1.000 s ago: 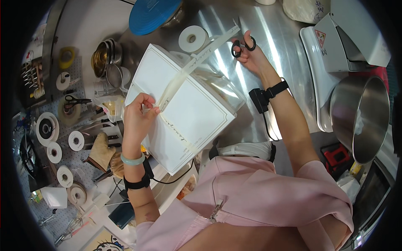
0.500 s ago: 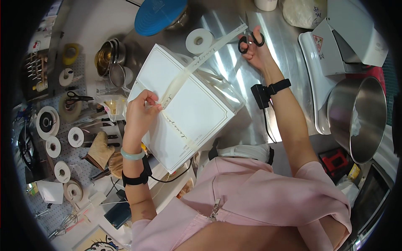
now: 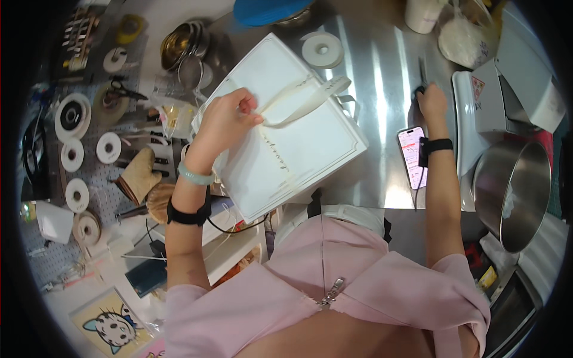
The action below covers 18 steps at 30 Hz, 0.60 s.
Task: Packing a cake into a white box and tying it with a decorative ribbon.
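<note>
A white box point(image 3: 271, 161) with a thin printed border lies tilted on the metal table. Cream ribbon point(image 3: 310, 101) with script runs across it, one loose length curling over the top's right side. My left hand point(image 3: 227, 122) is closed above the box, finger and thumb pinching the ribbon where it gathers. Out to the right, my right hand point(image 3: 432, 106) is closed round the black handles of scissors point(image 3: 423, 73), low over the table, blades pointing away. Its fingers partly hide the handles. A lit phone point(image 3: 411, 156) lies just left of my right wrist.
Beyond the box sits a white ribbon spool point(image 3: 322, 50), with a blue lid point(image 3: 268, 11) further back. A steel bowl point(image 3: 525, 197) and a white tray point(image 3: 465, 131) flank my right arm. On the left, a pegboard point(image 3: 98, 197) holds spools, an oven mitt point(image 3: 138, 173) and tools.
The ribbon's stretched end has dropped back over the box. My right hand has carried the scissors right and down toward the table. The phone has come into sight; my left hand keeps its pinch.
</note>
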{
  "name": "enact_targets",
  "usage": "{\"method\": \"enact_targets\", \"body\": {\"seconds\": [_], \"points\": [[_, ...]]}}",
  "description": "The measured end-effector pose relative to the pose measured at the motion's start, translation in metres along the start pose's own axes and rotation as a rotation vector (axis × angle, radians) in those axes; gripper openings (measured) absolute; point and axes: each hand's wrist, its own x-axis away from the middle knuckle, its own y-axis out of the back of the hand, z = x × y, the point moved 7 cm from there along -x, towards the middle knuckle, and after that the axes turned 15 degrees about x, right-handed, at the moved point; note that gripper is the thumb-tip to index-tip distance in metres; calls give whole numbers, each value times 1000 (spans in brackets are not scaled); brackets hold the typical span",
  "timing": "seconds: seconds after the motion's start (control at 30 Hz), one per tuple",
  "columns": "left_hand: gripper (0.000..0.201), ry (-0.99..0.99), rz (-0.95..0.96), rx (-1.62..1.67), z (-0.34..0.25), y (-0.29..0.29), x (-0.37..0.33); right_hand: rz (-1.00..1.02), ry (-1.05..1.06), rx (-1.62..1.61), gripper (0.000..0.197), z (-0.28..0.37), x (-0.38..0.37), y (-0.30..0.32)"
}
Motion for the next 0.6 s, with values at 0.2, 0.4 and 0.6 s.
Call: {"method": "enact_targets", "body": {"seconds": [0.2, 0.4, 0.6], "points": [[23, -109, 80, -24, -5, 2, -7, -52, 157, 45, 32, 18, 28, 41], [23, -267, 178, 2, -2, 2, -10, -414, 960, -492, 24, 193, 210, 216], [27, -453, 260, 69, -9, 3, -20, -311, 768, -194, 17, 231, 245, 191]]}}
